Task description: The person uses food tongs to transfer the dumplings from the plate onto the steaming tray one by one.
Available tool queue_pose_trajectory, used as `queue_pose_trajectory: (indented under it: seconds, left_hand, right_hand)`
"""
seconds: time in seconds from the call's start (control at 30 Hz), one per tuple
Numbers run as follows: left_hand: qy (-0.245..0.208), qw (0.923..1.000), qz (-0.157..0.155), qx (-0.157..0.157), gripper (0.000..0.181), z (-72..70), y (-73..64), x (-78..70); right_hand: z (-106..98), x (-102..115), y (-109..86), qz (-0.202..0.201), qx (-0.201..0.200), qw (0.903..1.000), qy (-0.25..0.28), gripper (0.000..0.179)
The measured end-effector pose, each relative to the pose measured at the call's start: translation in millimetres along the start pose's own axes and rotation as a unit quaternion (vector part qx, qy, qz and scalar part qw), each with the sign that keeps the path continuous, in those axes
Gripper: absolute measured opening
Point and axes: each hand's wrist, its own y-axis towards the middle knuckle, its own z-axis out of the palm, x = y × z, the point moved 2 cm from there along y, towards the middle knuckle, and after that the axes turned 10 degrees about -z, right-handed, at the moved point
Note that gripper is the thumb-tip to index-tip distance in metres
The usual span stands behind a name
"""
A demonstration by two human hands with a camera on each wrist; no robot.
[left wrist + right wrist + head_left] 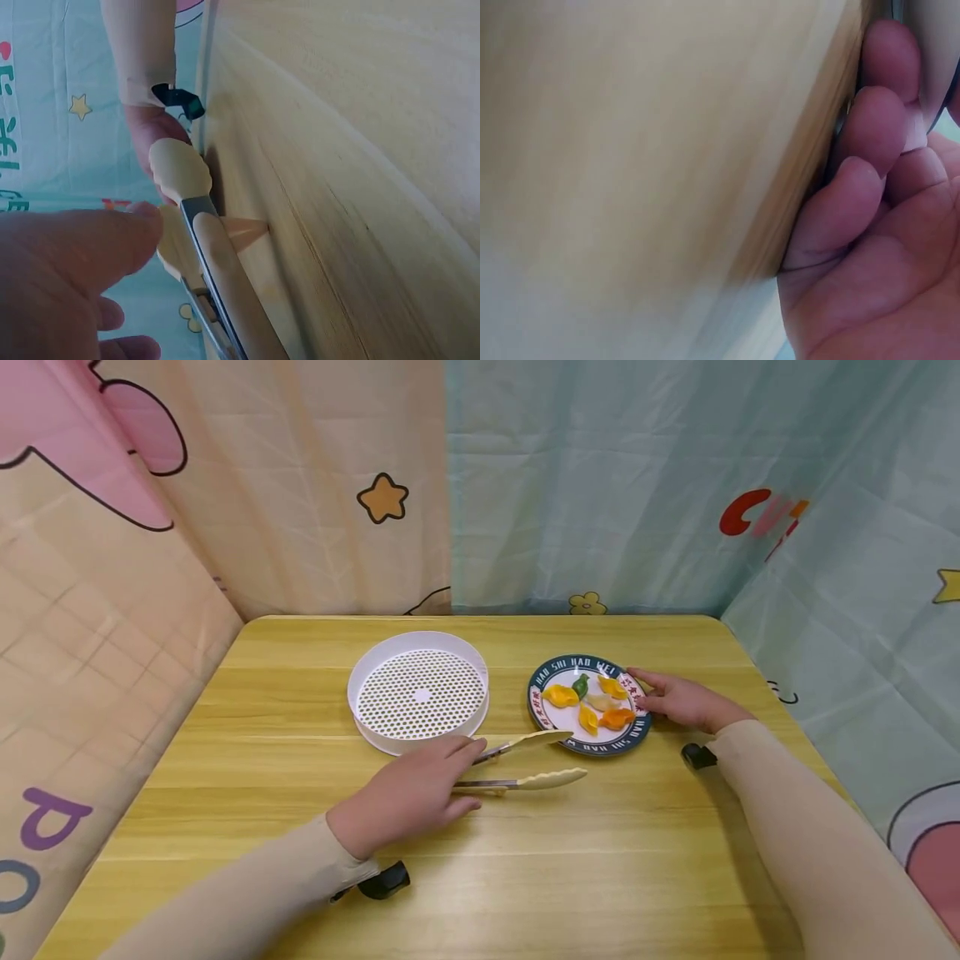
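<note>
The right hand (681, 700) pinches a round, glossy, blue-rimmed plate (566, 717) of colourful dumpling-shaped pieces (617, 719) on the table (600, 852); probably stiff and slippery, it is best held by its rim. The left hand (408, 795) spreads loosely over cream-tipped metal tongs (551, 779).

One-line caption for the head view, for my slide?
Left hand over spread tongs, right hand at the rim of a plate of colourful dumplings, white perforated tray nearby.

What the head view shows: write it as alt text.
A person's left hand holds spread tongs over a table while the right hand grips a patterned plate bearing six dumpling-shaped pieces. A perforated white tray sits left of the plate.
</note>
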Motion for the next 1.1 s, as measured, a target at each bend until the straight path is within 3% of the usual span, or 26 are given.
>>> queue_pose_trajectory:
  seconds: [0.37, 0.97, 1.1]
  left_hand:
    - [0.05, 0.996, -0.04, 0.061, 0.084, 17.9, 18.7, -7.7]
    - [0.025, 0.9955, -0.05, 0.077, 0.068, 32.9, 31.7, 0.9]
    - [0.003, 0.9966, -0.054, 0.062, 0.066, 33.7, 31.2, 2.6]
  right_hand:
    - [-1.7, 0.5, 4.0, 0.0, 0.006, 0.9998, 0.018, 0.08]
    - [-1.8, -1.6, 3.7, 0.011, 0.01, 0.9992, 0.036, 0.08]
    - [-1.6, -2.2, 4.2, 0.006, 0.009, 0.9992, 0.038, 0.08]
